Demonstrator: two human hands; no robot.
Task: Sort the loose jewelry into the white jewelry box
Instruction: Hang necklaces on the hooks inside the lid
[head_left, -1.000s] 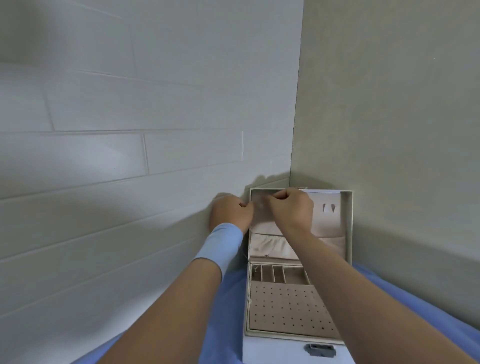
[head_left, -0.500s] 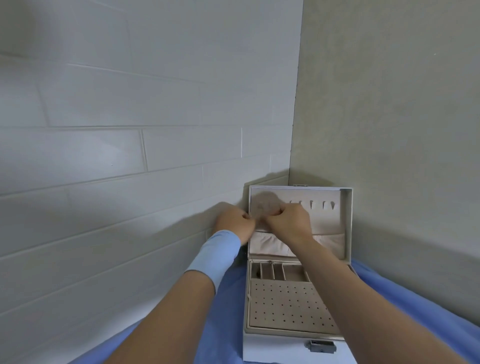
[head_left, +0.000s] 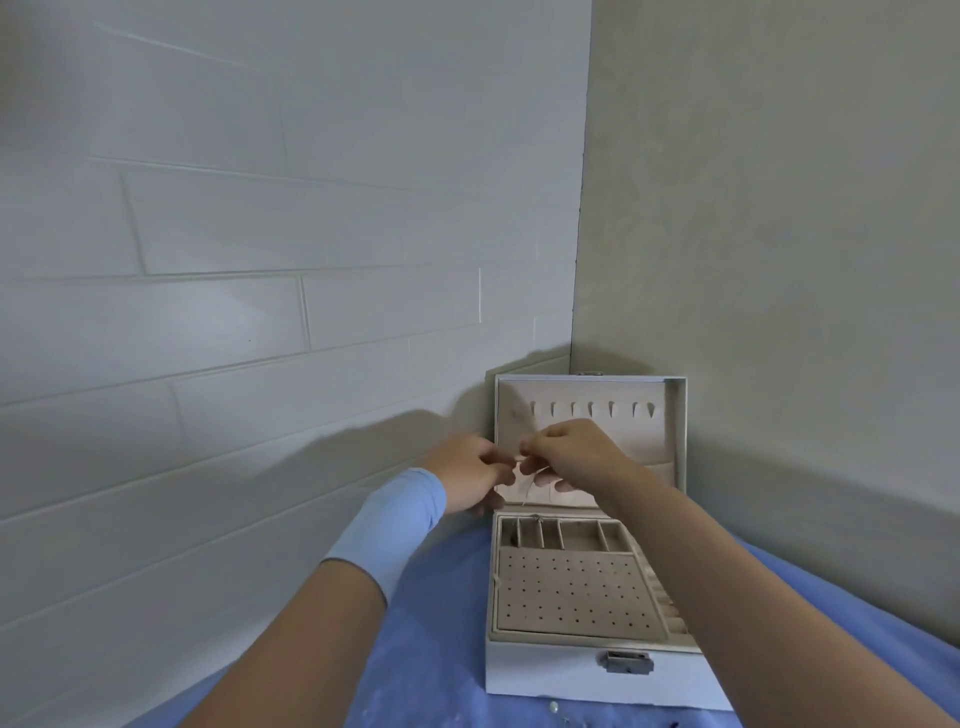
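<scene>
The white jewelry box stands open on a blue cloth, its lid upright against the wall corner. A row of hook slots runs across the lid's lining; below lie small compartments and a perforated earring panel. My left hand and my right hand meet in front of the lid's lower left part. Both pinch a thin pale chain that hangs down between them towards the compartments. A light blue wristband sits on my left wrist.
The blue cloth covers the surface under the box. A small white bead and tiny dark bits lie on it by the box's front. A white panelled wall stands at the left, a beige wall at the right.
Both hands have come down from the lid's top left to its lower edge, uncovering the row of hook slots. The thin chain now shows between the fingers.
</scene>
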